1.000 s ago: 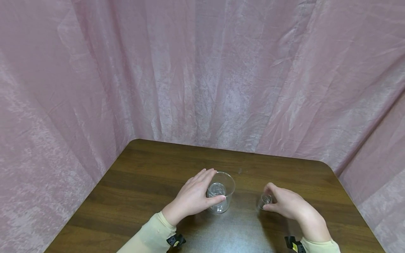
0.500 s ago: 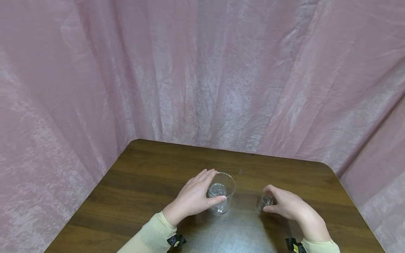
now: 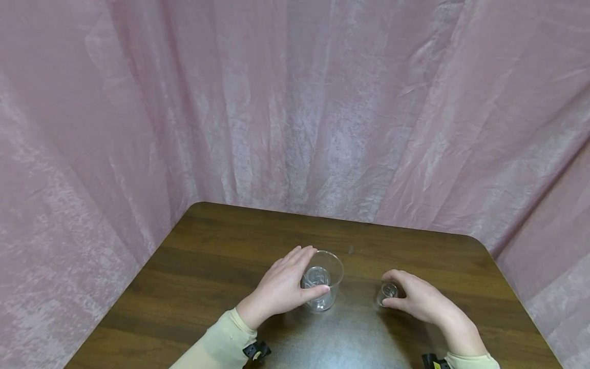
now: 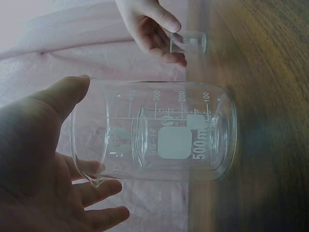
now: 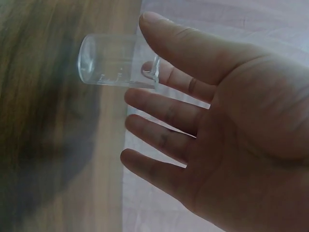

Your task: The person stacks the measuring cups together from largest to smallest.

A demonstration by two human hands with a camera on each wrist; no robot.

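A large clear glass beaker (image 3: 335, 277), marked 500 ml, stands upright on the table. A smaller glass beaker (image 3: 317, 277) is nested inside it. My left hand (image 3: 286, 287) spans the large beaker's rim from its left, thumb at the near side and fingers at the far side. In the left wrist view, the thumb tip meets the rim. To the right, a tiny glass beaker (image 5: 111, 60) stands upright near my right hand (image 3: 421, 300). The right thumb and fingers are spread loosely about its rim, with a gap showing between glass and fingers in the left wrist view.
The brown wooden table (image 3: 221, 241) has rounded far corners. Pink velvety curtains (image 3: 286, 102) hang right behind and beside it. Black wrist straps (image 3: 256, 350) sit by the pale yellow sleeves (image 3: 216, 341).
The right thumb and fingers have spread apart around the tiny beaker, and that hand has shifted slightly. The left hand and the large beaker stay where they were.
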